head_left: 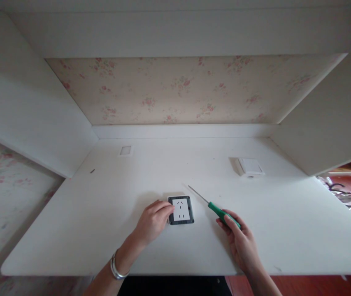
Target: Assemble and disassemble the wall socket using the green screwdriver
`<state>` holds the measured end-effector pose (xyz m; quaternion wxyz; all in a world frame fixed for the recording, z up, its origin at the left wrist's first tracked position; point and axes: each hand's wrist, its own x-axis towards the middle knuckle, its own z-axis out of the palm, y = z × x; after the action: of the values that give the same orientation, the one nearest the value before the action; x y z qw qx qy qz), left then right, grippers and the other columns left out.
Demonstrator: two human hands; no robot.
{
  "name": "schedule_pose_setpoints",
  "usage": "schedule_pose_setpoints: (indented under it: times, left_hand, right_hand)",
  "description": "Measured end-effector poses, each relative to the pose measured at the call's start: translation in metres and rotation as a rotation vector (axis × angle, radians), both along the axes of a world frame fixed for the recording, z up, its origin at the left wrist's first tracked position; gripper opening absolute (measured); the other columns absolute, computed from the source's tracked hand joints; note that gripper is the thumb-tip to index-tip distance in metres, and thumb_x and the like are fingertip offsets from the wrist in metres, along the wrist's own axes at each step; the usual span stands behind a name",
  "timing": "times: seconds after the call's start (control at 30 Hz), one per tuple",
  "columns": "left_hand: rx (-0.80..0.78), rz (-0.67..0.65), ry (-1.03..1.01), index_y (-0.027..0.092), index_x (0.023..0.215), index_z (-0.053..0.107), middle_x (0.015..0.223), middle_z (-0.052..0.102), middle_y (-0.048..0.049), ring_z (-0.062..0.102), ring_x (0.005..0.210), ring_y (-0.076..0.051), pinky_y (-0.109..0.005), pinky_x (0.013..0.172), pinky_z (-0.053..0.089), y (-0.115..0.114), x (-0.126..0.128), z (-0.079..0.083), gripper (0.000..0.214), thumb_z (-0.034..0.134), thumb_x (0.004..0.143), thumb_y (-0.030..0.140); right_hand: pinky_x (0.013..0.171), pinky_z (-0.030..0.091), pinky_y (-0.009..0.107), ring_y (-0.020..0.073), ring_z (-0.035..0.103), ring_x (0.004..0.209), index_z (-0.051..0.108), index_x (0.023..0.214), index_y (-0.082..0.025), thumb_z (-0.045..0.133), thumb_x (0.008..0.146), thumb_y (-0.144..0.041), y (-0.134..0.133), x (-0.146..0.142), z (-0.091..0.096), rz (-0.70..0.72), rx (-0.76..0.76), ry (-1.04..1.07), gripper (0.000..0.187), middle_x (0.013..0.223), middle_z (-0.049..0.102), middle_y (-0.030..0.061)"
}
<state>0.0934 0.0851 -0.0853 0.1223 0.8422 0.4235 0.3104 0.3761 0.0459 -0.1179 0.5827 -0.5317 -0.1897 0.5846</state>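
A wall socket (180,210) with a white slotted face and a dark frame lies face up near the front middle of the white desk. The fingers of my left hand (154,220) are closed on its left edge; the thumb is partly hidden. My right hand (238,238) grips the green handle of a screwdriver (215,209). Its metal shaft points up and to the left, and the tip is beyond the socket's upper right corner, apart from it.
On the desk (101,230), a white square frame (126,151) lies at the back left. A white switch box (249,167) stands at the back right. A small dark piece (92,171) lies at the left. White panels rise on both sides, with flowered wallpaper (175,90) behind.
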Motion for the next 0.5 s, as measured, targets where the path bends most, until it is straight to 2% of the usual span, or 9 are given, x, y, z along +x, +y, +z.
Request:
schedule_pose_setpoints:
  times: [0.07, 0.23, 0.33, 0.5]
  left_hand:
    - [-0.023, 0.054, -0.081, 0.022, 0.104, 0.062, 0.091, 0.068, -0.0035, 0.064, 0.082, -0.015, -0.030, 0.077, 0.055, 0.0003, 0.0008, -0.0032, 0.018, 0.055, 0.088, 0.017]
    - [-0.126, 0.111, -0.189, 0.021, 0.116, 0.053, 0.089, 0.070, -0.0024, 0.066, 0.081, -0.014, -0.030, 0.079, 0.056, -0.0017, 0.0006, -0.0089, 0.030, 0.060, 0.087, 0.022]
    - [-0.127, 0.121, -0.202, 0.020, 0.111, 0.055, 0.090, 0.070, -0.0031, 0.067, 0.083, -0.014, -0.032, 0.081, 0.056, -0.0022, -0.0007, -0.0092, 0.026, 0.060, 0.086, 0.023]
    - [-0.107, 0.092, -0.157, 0.021, 0.096, 0.064, 0.086, 0.070, -0.0030, 0.064, 0.075, -0.013, -0.028, 0.071, 0.055, 0.0010, -0.0033, -0.0040, 0.011, 0.060, 0.086, 0.022]
  right_hand:
    - [0.076, 0.053, 0.017, 0.0145, 0.068, 0.081, 0.067, 0.100, -0.019, 0.077, 0.069, -0.031, 0.0001, 0.0000, -0.0009, -0.004, 0.004, 0.001, 0.034, 0.092, 0.070, 0.0008]
    - [0.075, 0.054, 0.019, 0.0147, 0.068, 0.079, 0.067, 0.100, -0.019, 0.078, 0.068, -0.031, 0.0003, -0.0002, -0.0012, -0.004, 0.010, 0.001, 0.035, 0.091, 0.070, 0.0013]
    - [0.074, 0.054, 0.019, 0.0157, 0.068, 0.080, 0.067, 0.101, -0.019, 0.078, 0.067, -0.031, 0.0001, 0.0001, -0.0013, -0.001, 0.009, -0.010, 0.037, 0.090, 0.070, 0.0019]
    - [0.074, 0.055, 0.020, 0.0168, 0.068, 0.082, 0.068, 0.100, -0.019, 0.079, 0.066, -0.031, 0.0003, -0.0003, -0.0003, -0.005, 0.014, -0.010, 0.037, 0.094, 0.070, 0.0018]
